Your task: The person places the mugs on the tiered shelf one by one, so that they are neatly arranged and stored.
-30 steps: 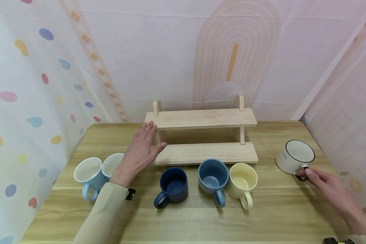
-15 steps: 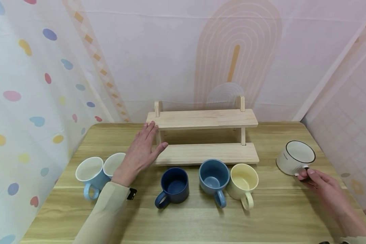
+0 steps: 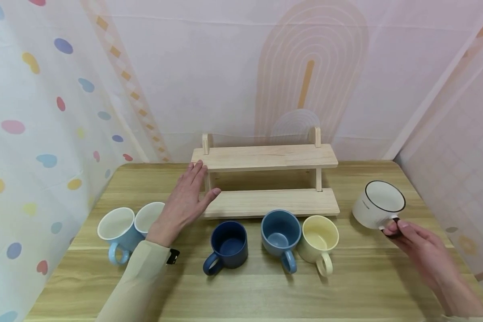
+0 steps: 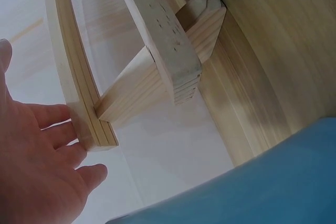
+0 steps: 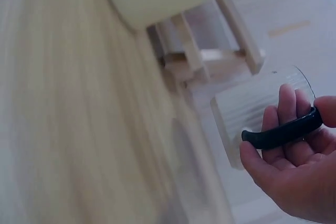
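Note:
My right hand [image 3: 422, 250] grips the black handle [image 5: 283, 132] of a white mug with a dark rim [image 3: 372, 212]. In the right wrist view the fingers curl round that handle and the mug looks lifted off the table. My left hand [image 3: 183, 203] lies with straight fingers against the left end of the two-tier wooden shelf [image 3: 265, 157]; the left wrist view shows its fingertips touching the end of the upper board [image 4: 89, 124]. Both boards of the shelf are bare. A navy mug [image 3: 235, 252], a blue mug [image 3: 275, 248] and a pale yellow mug [image 3: 315, 246] stand before it.
At the left stand two light blue mugs with white insides [image 3: 122, 235], one partly behind my left forearm. The blue and yellow mugs stand very close together. A patterned curtain [image 3: 209, 80] hangs behind the wooden table [image 3: 273, 295].
The white mug has risen a little and moved left, with my right hand on its handle. My left hand and the shelf have stayed in place.

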Tool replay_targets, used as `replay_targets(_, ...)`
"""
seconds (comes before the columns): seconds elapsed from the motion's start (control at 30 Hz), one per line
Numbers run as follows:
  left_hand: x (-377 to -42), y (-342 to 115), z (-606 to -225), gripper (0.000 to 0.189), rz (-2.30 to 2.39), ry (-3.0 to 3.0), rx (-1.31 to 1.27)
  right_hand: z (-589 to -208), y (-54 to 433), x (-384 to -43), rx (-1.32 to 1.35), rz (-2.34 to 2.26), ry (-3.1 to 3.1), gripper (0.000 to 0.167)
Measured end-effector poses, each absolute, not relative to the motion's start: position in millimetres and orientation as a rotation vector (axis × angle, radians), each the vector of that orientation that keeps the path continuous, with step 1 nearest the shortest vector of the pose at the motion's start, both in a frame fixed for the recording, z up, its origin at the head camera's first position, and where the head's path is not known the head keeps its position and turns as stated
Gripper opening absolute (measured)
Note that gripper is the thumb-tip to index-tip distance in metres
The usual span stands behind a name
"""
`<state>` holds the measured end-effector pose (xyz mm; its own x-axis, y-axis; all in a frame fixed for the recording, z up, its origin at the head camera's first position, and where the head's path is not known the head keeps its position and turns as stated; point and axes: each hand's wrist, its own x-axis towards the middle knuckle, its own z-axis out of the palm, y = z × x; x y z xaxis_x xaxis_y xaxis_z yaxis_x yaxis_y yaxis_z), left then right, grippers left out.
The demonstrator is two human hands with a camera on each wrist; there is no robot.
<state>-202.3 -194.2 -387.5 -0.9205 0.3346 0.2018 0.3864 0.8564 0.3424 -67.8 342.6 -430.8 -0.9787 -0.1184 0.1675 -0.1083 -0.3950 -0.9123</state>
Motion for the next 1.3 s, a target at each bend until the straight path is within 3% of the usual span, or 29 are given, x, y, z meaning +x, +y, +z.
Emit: replay_targets(1.3,-207,-185,-391,0.085,-0.624,-2.890,-0.572,-350,255,-87,-0.470,-2.617,1.835,0.033)
